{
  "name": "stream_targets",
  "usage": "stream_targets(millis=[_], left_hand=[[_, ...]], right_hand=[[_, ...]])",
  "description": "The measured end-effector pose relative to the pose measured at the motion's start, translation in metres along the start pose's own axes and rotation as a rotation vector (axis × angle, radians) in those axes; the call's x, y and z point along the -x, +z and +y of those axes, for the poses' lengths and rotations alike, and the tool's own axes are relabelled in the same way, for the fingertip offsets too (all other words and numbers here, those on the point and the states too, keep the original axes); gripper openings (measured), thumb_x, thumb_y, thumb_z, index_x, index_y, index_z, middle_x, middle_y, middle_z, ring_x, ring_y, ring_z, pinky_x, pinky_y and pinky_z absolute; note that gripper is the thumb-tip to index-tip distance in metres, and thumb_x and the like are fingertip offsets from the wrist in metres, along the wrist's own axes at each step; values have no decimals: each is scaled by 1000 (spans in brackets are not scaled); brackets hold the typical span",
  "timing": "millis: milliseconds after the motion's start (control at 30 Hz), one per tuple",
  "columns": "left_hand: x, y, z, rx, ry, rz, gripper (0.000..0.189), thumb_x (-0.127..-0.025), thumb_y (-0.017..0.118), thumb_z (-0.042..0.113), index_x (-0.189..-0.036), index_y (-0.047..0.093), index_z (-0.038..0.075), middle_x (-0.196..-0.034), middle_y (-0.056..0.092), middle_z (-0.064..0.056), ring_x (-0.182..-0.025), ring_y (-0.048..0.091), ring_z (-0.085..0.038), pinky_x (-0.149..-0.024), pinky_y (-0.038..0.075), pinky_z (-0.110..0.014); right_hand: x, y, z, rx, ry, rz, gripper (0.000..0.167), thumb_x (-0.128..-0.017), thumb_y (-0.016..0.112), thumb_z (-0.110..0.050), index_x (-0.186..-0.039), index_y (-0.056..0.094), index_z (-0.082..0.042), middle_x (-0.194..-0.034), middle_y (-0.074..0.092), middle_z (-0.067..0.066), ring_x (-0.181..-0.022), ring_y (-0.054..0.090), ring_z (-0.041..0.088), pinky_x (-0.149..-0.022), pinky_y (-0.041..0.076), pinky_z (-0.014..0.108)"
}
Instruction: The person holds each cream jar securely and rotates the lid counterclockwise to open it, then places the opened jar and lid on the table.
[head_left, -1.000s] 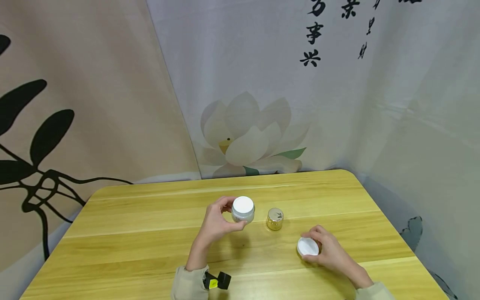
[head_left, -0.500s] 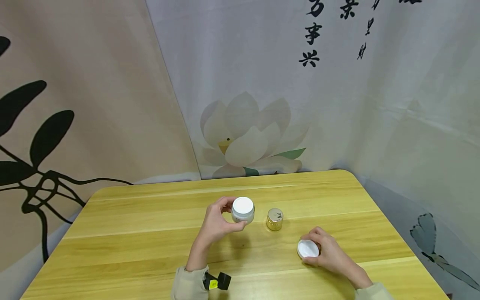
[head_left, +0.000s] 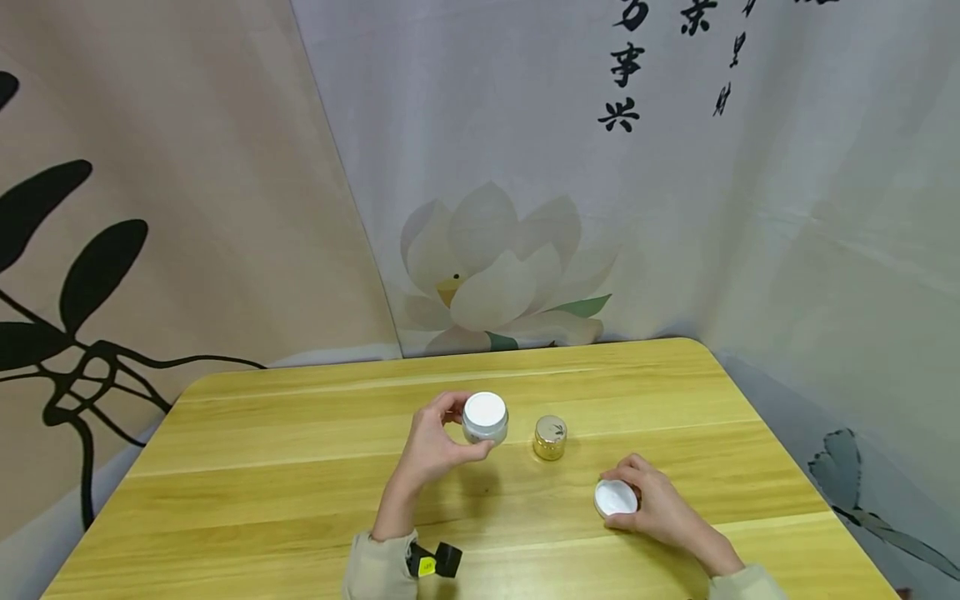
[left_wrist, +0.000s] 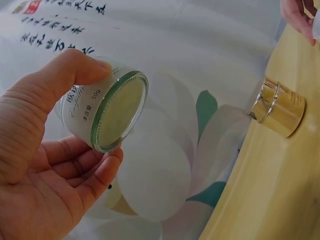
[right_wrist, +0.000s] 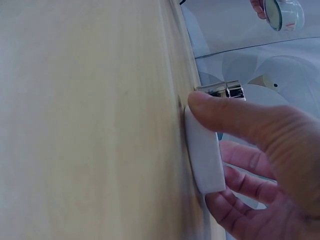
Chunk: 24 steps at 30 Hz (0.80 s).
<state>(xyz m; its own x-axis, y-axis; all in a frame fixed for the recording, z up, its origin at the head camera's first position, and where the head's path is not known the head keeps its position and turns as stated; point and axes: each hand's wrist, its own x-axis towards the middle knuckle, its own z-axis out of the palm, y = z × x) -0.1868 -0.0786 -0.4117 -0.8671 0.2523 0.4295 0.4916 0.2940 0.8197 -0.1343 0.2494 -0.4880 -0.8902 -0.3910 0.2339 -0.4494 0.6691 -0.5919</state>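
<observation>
My left hand (head_left: 437, 442) holds a small cream jar (head_left: 485, 419) up above the table, thumb on one side and fingers on the other. Its top looks white in the head view; the left wrist view shows its pale green glass base and a label reading 50g. At the right, my right hand (head_left: 654, 506) pinches a round white lid (head_left: 616, 497) by its edges, low at the tabletop. From the right wrist camera, the lid (right_wrist: 205, 150) appears to sit on the wood. Between the hands stands a short gold jar (head_left: 550, 438), apart from both.
The wooden table (head_left: 300, 467) has a back edge close to a hanging cloth (head_left: 525, 167) printed with a lotus and black characters. A black wrist strap (head_left: 435, 561) with a yellow tag is on the left sleeve.
</observation>
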Motion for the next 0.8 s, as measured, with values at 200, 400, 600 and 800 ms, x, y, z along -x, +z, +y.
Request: stream_targets(millis=[200,400,600,800], left_hand=[[0,0,-1,-21,-30,3,49,-61,83,5,-106,63,0,-97,62,-6,-86,55,-19,-75,48,-28],[1,-1,-5,-44,-91,4,50,-60,82,2,-105,61,-1,-97,62,-7,-88,55,-21,-77,49,-33],[3,-2,-10,-52,-121,0,51,-60,81,2,-106,59,-2,-97,61,-7,-89,54,-21,-77,48,-33],[3,-4,-19,-74,-167,-10,52,-59,81,0,-106,58,-4,-97,61,-9,-88,54,-21,-78,48,-42]], right_hand=[[0,-1,0,-4,10,-6,51,-63,86,-24,-106,66,-3,-97,53,2,-81,49,13,-65,43,23],[0,-1,0,-17,24,-21,53,-65,85,-26,-108,66,-2,-99,53,3,-81,49,13,-65,43,23],[1,1,0,0,17,-15,53,-64,86,-24,-107,66,-3,-99,53,3,-83,50,15,-67,44,24],[1,1,0,-8,19,-15,53,-64,86,-24,-108,66,-2,-100,53,3,-83,50,15,-67,44,24]])
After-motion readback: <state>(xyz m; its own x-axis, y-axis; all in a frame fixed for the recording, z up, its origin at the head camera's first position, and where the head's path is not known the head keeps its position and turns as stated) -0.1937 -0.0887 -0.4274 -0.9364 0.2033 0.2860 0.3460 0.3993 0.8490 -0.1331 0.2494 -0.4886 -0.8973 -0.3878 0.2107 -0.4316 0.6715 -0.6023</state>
